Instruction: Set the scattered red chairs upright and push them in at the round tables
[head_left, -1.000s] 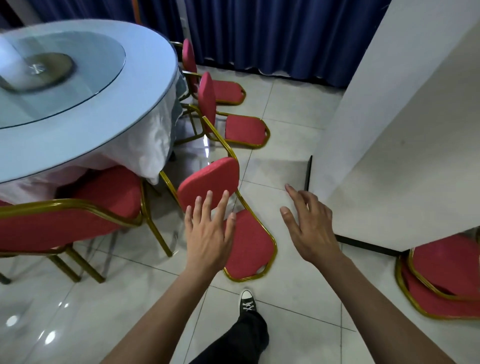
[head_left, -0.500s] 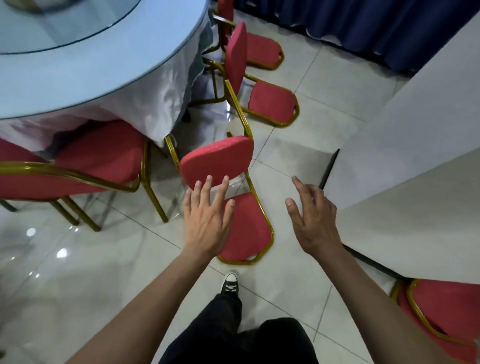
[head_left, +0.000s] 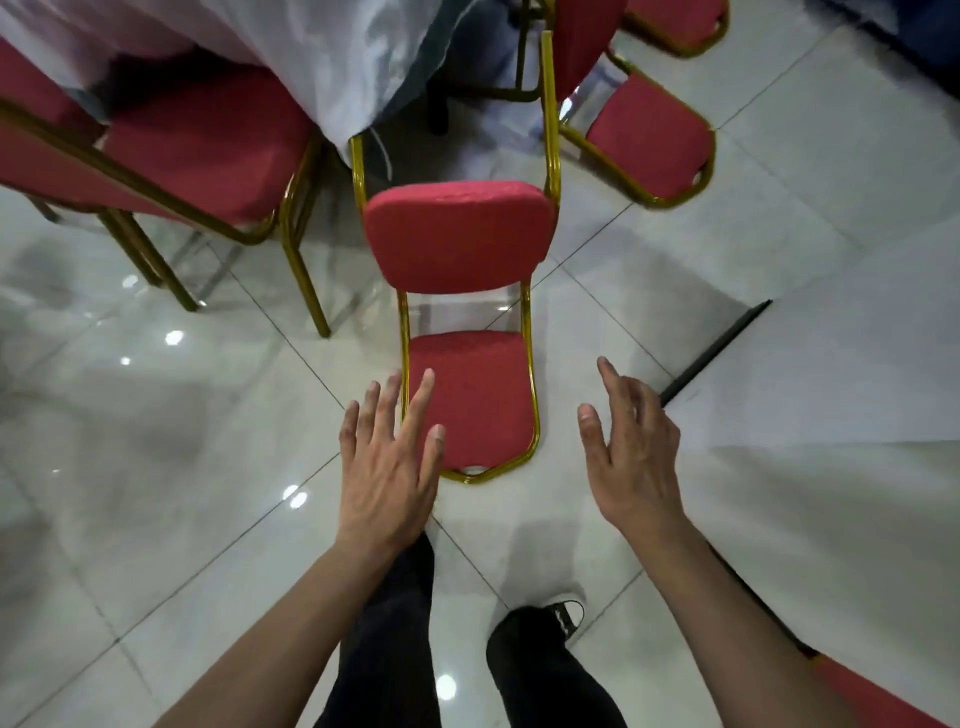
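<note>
A red chair (head_left: 460, 332) lies tipped over on the pale tiled floor (head_left: 156, 441), directly in front of a person who reaches both bare arms toward it. The left hand (head_left: 387, 460) hovers over the near left corner of the chair, its fingers (head_left: 423, 395) straight and spread, holding nothing; whether they touch the frame cannot be told. The right hand (head_left: 631, 449) hangs just to the right of the chair, apart from it, fingers relaxed and slightly bent, also holding nothing. The chair has red fabric padding on a gold metal frame: one small padded panel lies flat on the floor near the hands, a larger rounded panel rises behind it, and two gold tubes run on from there toward the far side. Beyond it hangs the white cloth (head_left: 332, 62) of a round counter. An upright red chair (head_left: 202, 135) stands to the far left, its seat partly under the cloth. Another red chair (head_left: 649, 135) lies on the floor at the far right. The person's dark trousers (head_left: 395, 623) and a black shoe (head_left: 563, 618) show at the near edge.
</note>
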